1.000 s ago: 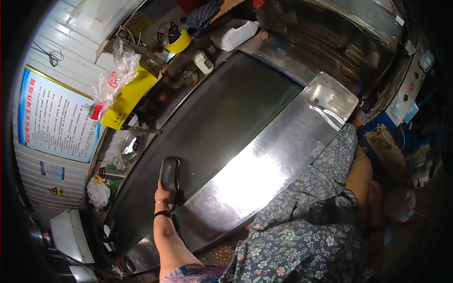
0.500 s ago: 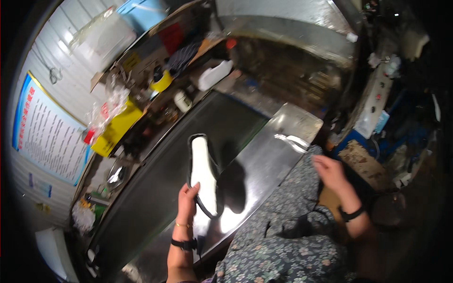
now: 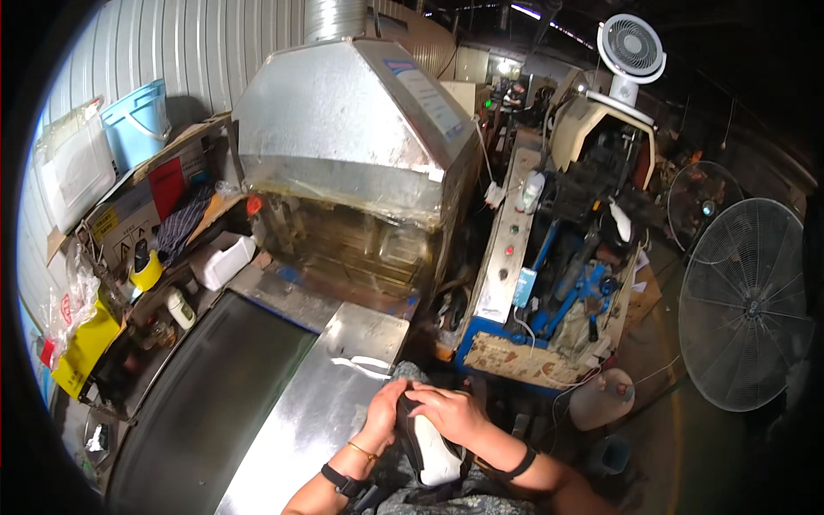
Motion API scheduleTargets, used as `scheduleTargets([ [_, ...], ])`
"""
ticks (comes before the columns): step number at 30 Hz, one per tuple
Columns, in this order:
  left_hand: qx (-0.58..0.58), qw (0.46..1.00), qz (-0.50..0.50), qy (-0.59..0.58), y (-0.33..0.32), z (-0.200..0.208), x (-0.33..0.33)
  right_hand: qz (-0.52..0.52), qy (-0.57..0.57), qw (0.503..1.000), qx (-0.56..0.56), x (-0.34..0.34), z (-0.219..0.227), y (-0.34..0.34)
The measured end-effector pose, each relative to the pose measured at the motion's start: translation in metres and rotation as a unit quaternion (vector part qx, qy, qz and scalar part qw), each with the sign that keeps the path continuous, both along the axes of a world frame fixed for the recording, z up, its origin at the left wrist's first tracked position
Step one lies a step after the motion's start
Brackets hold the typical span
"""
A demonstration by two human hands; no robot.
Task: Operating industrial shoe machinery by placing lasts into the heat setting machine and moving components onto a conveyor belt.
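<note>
Shoe piece: the dark shoe piece with a white underside is between my hands, over my lap beside the metal tabletop, its white face up and its far end mostly covered by my fingers.
Left hand: my left hand is partly closed along the left of the far end, fingers together and reaching forward; its thumb I cannot make out.
Right hand: my right hand is curled over the same end from the right, its fingertips near the left ones, and has hold of the dark edge there.
Work at the dark edge: I judge this to be two-handed handling of the far end, feeling or pressing the edge; which, I cannot tell.
Next move at the far end: it calls, I think, for one hand to steady the piece while the other's fingers work along the edge.
Floral cloth: the cloth on my lap lies below my hands and may be taking some weight.
Metal tabletop: the tabletop is to my left, with a white-handled tool on it, out of my grasp.
Dark belt: the belt runs beyond the tabletop.
</note>
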State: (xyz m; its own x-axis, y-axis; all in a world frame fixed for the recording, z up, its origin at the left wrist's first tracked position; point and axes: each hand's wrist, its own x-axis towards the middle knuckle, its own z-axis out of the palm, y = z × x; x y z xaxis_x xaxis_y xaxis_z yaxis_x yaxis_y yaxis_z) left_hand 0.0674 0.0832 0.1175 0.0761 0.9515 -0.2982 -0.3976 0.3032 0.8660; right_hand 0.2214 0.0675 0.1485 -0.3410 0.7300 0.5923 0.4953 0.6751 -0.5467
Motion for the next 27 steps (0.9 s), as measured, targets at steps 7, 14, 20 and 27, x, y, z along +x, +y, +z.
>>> scheduleTargets([
  [7,0.017,0.998,-0.038,-0.041,0.006,0.006,0.017,0.052,0.008,0.997,-0.051,0.026,0.011,0.008],
  [14,0.371,0.856,0.059,0.354,-0.01,-0.032,-0.003,-0.032,0.151,0.953,-0.261,0.012,-0.11,-0.018],
  [20,0.088,0.968,-0.074,0.221,0.035,-0.061,-0.043,-0.028,0.106,0.912,-0.395,0.03,-0.118,0.001],
  [27,0.004,0.991,-0.078,0.111,0.036,-0.077,-0.038,-0.068,0.141,0.71,-0.686,0.0,-0.143,0.006],
])
